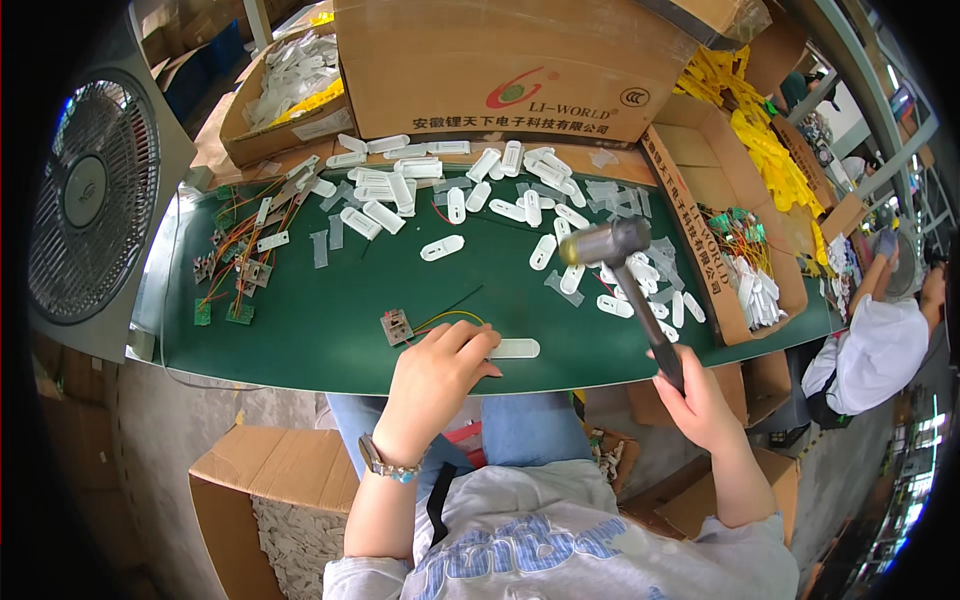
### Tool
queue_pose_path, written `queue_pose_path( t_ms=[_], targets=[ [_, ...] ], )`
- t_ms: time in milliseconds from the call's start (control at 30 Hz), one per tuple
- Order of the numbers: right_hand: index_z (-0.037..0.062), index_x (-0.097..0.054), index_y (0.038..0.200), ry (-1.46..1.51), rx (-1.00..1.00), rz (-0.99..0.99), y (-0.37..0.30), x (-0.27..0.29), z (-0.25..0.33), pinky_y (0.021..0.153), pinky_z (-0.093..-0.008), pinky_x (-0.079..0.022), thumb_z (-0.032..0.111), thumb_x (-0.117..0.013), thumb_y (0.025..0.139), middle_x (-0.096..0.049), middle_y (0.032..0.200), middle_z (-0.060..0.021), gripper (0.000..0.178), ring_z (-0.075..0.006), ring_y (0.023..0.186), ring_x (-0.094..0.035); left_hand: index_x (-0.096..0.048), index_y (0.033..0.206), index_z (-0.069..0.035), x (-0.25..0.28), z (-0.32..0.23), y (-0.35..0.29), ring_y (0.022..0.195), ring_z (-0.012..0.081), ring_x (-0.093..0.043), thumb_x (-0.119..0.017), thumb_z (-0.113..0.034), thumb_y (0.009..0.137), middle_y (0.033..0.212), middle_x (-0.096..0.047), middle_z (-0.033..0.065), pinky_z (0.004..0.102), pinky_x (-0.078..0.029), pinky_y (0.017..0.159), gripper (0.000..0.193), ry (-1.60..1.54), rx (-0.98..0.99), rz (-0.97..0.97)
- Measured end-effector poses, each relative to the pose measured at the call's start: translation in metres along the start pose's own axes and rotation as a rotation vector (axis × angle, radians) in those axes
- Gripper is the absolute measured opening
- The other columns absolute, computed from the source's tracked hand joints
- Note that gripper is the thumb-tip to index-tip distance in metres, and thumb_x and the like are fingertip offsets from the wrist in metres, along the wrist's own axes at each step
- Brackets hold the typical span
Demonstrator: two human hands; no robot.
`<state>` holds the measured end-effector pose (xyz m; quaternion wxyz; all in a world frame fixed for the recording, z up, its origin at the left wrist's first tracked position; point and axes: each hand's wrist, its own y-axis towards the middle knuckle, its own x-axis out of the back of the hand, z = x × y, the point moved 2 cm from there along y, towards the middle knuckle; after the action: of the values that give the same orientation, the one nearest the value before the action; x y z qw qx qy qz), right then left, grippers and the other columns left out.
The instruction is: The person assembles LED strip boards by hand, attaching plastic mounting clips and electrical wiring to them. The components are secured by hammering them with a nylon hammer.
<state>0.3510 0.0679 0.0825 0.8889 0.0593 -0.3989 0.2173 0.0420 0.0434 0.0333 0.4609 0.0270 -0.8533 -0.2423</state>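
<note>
My right hand (700, 405) grips the black handle of a mallet (645, 312). The mallet is raised over the right part of the green table, and its head has a yellow face on the left. Bent low at the table's near edge, my left hand (440, 372) has its fingers closed on the left end of a white oblong plastic casing (517, 348). Those fingers hide that end. Just left of them lies a small circuit board (396, 327), its red, yellow and dark wires running toward the hand.
Loose white casings (375, 187) and clear plastic pieces cover the table's far half. Wired boards (250, 272) lie at left, near a large fan (95, 195). Cartons (480, 75) stand behind; an open box (745, 300) holds parts at right. Another person (870, 350) sits beyond it.
</note>
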Motion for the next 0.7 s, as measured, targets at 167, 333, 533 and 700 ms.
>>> queue_pose_path(
  t_ms=[167,333,533,700],
  targets=[
    [0.0015,-0.051,0.126,-0.138,0.004,0.057,-0.029,0.012,0.008,0.064,-0.0449,-0.051,0.012,-0.066,0.091,-0.067,0.089,-0.0217,0.039,-0.0424,0.074,-0.066,-0.064,0.097,-0.009,0.003,0.002,-0.002,0.088,0.0254,-0.065,-0.078,-0.018,0.074,0.098,-0.067,0.0033,0.0369,-0.054,0.072,0.028,-0.024,0.032,-0.017],
    [0.0021,-0.053,0.124,-0.264,0.125,0.06,-0.028,-0.003,0.012,0.062,-0.0464,-0.052,0.013,-0.066,0.09,-0.068,0.089,-0.0206,0.038,-0.0416,0.074,-0.066,-0.064,0.097,-0.009,0.002,0.0,0.0,0.088,0.0251,-0.065,-0.078,-0.018,0.073,0.098,-0.067,0.0028,0.0371,-0.054,0.071,0.029,-0.027,0.032,-0.016],
    [0.0009,-0.053,0.126,-0.136,0.075,0.043,-0.024,-0.006,0.015,0.061,-0.0453,-0.052,0.011,-0.065,0.091,-0.068,0.089,-0.02,0.038,-0.0405,0.071,-0.066,-0.063,0.099,-0.011,0.001,0.002,-0.004,0.088,0.0231,-0.065,-0.076,-0.019,0.077,0.098,-0.065,0.002,0.0363,-0.055,0.069,0.028,-0.01,0.011,-0.009],
    [0.0009,-0.053,0.126,-0.117,0.175,-0.006,-0.027,-0.007,0.01,0.061,-0.0444,-0.052,0.009,-0.065,0.09,-0.068,0.088,-0.0184,0.04,-0.0396,0.07,-0.066,-0.06,0.104,-0.005,0.001,0.0,-0.005,0.089,0.0287,-0.066,-0.08,-0.022,0.074,0.099,-0.069,0.0063,0.0385,-0.054,0.073,0.039,-0.033,0.103,0.017]
  ],
)
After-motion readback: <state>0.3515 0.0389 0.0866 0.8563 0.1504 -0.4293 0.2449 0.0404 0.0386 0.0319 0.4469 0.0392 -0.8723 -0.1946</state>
